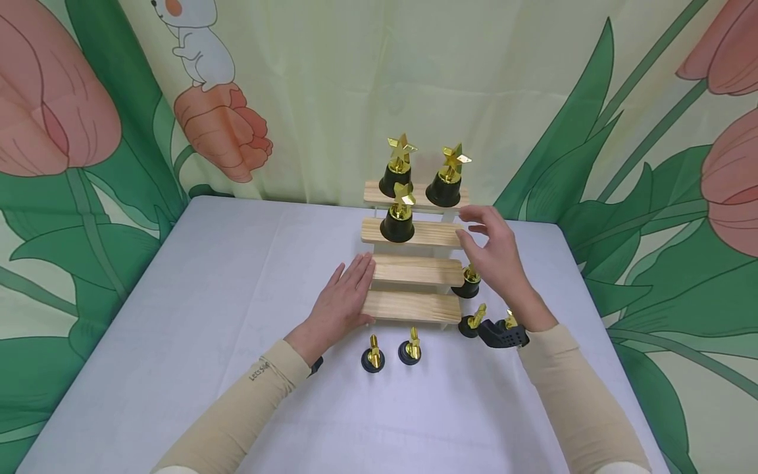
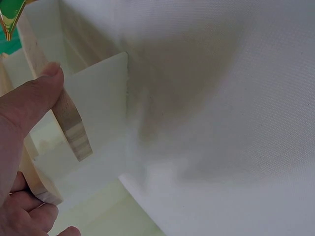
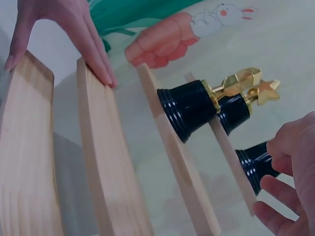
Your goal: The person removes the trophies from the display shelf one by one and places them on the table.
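A wooden rack of four steps stands on the white surface (image 1: 177, 316), its planks joined by a pale support (image 2: 101, 98). The left hand (image 1: 340, 296) rests against the rack's left end: its fingers (image 1: 355, 268), nearly straight and close together, touch the third step (image 1: 417, 271) from the top, while the thumb (image 2: 47, 81) lies on the bottom step (image 1: 411, 307).

The right hand (image 1: 496, 253) hovers by the right end of the second step (image 1: 432, 232), thumb and fingers loosely curved and parted, with nothing between them. The right wrist view shows those fingers near the right-hand trophy on the top step (image 1: 373, 192); whether they touch it cannot be told there, but from the head they look apart.

Gold-starred trophies with black bases stand on the rack: a left trophy (image 1: 395, 178) and a right trophy (image 1: 444, 189) on the top step, and another trophy (image 1: 397, 225) toward the left of the second. Five more are on the surface: two just in front of the rack (image 1: 385, 317), and three to its right, one partly hidden behind a black wrist camera (image 1: 503, 334). Behind hangs a curtain (image 1: 331, 99) printed with tulips and a rabbit (image 1: 208, 59). Both sleeves (image 1: 233, 411) are beige.
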`<state>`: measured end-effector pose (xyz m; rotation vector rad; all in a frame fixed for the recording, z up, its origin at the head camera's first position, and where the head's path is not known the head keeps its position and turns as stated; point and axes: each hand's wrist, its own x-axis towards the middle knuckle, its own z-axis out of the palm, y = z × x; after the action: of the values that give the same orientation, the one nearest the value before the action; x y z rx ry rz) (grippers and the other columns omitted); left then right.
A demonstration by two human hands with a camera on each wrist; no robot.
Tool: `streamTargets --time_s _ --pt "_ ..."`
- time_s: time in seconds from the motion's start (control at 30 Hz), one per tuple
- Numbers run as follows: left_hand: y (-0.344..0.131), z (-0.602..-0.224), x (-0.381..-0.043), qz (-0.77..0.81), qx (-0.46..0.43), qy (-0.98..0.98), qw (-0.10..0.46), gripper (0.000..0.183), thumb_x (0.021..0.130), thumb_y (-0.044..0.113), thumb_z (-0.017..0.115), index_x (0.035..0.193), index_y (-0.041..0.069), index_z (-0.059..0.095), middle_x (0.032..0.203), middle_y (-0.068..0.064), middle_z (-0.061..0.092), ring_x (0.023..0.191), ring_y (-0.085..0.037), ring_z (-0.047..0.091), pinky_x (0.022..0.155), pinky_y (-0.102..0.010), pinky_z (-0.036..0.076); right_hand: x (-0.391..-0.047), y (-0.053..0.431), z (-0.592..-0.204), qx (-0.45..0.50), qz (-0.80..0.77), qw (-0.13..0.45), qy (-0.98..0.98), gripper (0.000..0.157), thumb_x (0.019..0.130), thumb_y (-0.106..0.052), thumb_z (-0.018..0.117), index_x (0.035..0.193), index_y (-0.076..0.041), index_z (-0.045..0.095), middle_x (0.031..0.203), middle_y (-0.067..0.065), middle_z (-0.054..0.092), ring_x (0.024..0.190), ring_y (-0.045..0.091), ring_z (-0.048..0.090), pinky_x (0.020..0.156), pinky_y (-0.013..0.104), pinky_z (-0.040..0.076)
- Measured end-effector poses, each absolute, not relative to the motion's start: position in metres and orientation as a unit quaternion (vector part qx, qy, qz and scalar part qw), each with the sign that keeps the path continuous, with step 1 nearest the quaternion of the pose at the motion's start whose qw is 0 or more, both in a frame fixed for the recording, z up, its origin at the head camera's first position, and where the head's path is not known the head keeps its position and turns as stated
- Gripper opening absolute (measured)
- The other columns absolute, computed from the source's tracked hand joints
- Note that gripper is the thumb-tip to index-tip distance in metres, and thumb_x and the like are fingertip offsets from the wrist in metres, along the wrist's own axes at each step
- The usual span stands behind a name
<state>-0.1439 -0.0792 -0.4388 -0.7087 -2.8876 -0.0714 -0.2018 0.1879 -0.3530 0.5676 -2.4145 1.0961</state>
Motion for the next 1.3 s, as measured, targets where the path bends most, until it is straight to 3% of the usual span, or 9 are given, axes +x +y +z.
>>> streamTargets --time_s 0.5,0.83,1.3 --pt "-0.08 -0.44 -0.146 -0.023 -0.243 -0.965 0.097 0.114 0.06 0.049 0.076 0.143 0.002 0.014 0.151 -0.01 0.013 0.139 -0.023 0.014 0.112 -0.043 0.018 -0.205 0.172 -0.345 0.238 0.418 0.214 -0.85 0.033 0.085 -0.01 0.059 0.117 -0.009 0.053 0.11 0.004 0.055 0.105 0.016 0.052 0.087 0.039 0.048" --pt "-0.08 -0.441 -0.145 -0.029 -0.243 -0.965 0.094 0.112 0.061 0.047 0.077 0.143 0.002 0.016 0.151 -0.011 0.015 0.139 -0.023 0.015 0.112 -0.043 0.018 -0.188 0.144 -0.318 0.257 0.465 0.186 -0.827 0.032 0.083 0.001 0.058 0.114 0.002 0.052 0.111 0.02 0.054 0.104 0.03 0.052 0.088 0.048 0.046" --pt "-0.08 -0.441 -0.145 -0.028 -0.242 -0.965 0.094 0.112 0.061 0.048 0.077 0.143 0.003 0.015 0.151 -0.01 0.013 0.139 -0.022 0.013 0.112 -0.043 0.018 -0.193 0.126 -0.309 0.239 0.5 0.154 -0.818 0.036 0.084 -0.001 0.057 0.119 0.0 0.048 0.113 0.017 0.053 0.106 0.033 0.053 0.09 0.046 0.045"
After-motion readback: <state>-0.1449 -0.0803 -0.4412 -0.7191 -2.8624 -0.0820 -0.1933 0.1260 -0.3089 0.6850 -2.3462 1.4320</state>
